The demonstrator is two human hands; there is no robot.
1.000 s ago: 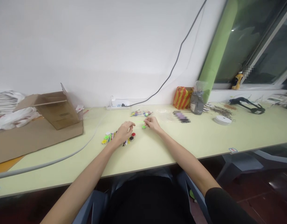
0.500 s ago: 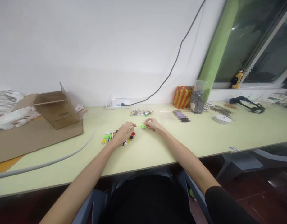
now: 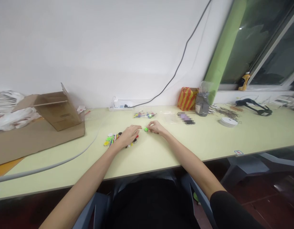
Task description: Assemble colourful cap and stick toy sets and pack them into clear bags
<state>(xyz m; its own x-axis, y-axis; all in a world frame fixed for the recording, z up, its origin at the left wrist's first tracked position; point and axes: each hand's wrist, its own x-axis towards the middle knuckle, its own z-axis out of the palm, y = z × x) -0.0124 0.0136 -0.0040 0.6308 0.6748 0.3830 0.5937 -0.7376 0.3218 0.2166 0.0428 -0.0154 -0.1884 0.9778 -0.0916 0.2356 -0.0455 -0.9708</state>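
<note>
Fingers: The left fingertips (image 3: 139, 128) press together on a thin pale stick (image 3: 142, 128). The right fingertips (image 3: 150, 126) bunch against a small bright-green round plastic disc (image 3: 146, 129). The exact grip is too small to tell.

Hands: The left hand (image 3: 128, 135) and right hand (image 3: 156, 127) reach in from either side, wrists low, on either side of the disc.

Disc: It sits between the hands, above a long pale-green desk (image 3: 151, 156).

Handling: It looks light, stiff and easily dropped, best pinched by the rim.

Nearby: Left of the disc, partly under the left hand, lies a heap of coloured round plastic discs and sticks (image 3: 112, 139).

Beyond: Behind the disc are loose small coloured pieces (image 3: 144, 114). Farther left stands an open brown cardboard box (image 3: 59, 109); farther right, a white tape roll (image 3: 228, 121).
</note>
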